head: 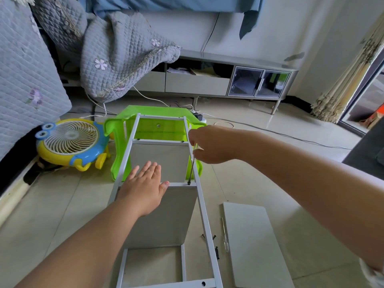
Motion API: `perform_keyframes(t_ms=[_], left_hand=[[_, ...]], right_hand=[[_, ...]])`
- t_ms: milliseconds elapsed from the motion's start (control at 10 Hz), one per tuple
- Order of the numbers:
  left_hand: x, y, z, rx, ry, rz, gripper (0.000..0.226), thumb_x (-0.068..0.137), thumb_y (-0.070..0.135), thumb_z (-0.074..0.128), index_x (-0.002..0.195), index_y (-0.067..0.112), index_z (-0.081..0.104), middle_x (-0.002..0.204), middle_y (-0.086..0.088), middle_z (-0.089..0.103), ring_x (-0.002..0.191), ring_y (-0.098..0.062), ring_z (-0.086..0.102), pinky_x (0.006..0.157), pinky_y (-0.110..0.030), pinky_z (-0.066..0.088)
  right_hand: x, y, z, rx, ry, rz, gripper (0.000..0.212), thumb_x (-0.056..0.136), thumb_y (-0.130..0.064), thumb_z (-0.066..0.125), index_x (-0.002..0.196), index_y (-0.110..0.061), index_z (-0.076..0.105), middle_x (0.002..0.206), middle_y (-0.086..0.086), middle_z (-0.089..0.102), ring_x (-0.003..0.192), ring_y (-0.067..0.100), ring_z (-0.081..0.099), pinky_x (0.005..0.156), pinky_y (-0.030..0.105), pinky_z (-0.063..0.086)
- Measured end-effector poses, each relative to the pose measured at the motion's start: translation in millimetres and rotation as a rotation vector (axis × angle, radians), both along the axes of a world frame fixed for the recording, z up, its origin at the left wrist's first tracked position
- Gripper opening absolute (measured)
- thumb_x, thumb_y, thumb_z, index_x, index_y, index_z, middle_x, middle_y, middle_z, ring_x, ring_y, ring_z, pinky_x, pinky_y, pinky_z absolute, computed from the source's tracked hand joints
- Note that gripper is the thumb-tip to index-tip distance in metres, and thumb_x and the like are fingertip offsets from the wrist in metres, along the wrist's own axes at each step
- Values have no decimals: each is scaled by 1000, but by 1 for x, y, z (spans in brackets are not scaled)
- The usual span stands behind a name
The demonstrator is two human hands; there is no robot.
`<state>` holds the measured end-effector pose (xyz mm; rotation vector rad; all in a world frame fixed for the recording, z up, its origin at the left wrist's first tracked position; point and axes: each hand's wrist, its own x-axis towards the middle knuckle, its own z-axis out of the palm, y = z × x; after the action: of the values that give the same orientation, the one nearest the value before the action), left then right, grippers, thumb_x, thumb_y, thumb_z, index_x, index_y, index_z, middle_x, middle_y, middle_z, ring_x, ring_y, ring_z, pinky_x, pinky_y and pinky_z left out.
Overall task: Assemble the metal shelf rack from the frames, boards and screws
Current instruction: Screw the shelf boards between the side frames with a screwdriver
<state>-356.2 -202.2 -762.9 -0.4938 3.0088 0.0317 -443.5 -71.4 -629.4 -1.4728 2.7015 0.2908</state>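
Driving a screw [189, 183] into the frame [204, 221] rung, right hand [212, 144] gripping the screwdriver [192, 167] while the flat, released left hand [143, 190] steadies the board [164, 217], risks slipping off the head if tilted

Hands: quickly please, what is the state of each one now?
Left hand: open, flat on the frame.
Right hand: closed around the screwdriver, tip at a screw hole.

Both forearms are bare to the hands [143, 188], no sleeves showing; a pale band sits at the right elbow's edge.
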Motion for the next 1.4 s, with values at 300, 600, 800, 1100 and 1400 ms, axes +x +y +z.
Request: perform_keyframes(t_ms=[300, 600, 800, 1100, 1400], left_hand=[[-1, 0, 0, 19, -4, 5, 59, 100, 40, 9, 149, 9, -2, 157, -3, -5, 145, -14, -8, 116, -34, -5], [0, 0, 2, 20, 0, 2, 59, 100, 41, 10, 149, 9, -1, 157, -3, -4, 145, -14, -7, 116, -34, -5], [1, 1, 3, 27, -3, 8, 58, 100, 40, 11, 149, 9, 1, 157, -3, -4, 145, -14, -6, 116, -33, -4], [-3, 0, 3, 24, -23, 18, 59, 100, 40, 11, 149, 9, 2, 157, -3, -3, 145, -14, -5, 116, -33, -3], [-5, -2, 2, 16, -30, 16, 59, 100, 40, 10, 149, 8, 0, 157, -4, -4, 145, -15, -6, 116, -34, -3]], right_hand=[[7, -5, 2, 53, 180, -5, 50, 98, -45, 29, 62, -11, 39, 64, -1, 35, 69, 21, 42, 48, 22, 28], [4, 1, 7, 62, -37, 16, 34, 99, -15, 32, 66, -20, 32, 76, 2, 47, 73, 22, 39, 50, 25, 28], [-2, 2, 4, 136, 107, 33, 40, 99, -40, 27, 83, -9, 46, 78, 3, 48, 85, 25, 44, 76, 30, 36], [1, -8, 4, 156, 144, 110, 37, 98, -35, 37, 84, -5, 55, 78, 2, 48, 84, 24, 46, 68, 26, 33], [-7, -3, 4, 132, 50, 155, 24, 98, -20, 37, 111, -8, 53, 99, 3, 54, 84, 16, 40, 65, 19, 24]])
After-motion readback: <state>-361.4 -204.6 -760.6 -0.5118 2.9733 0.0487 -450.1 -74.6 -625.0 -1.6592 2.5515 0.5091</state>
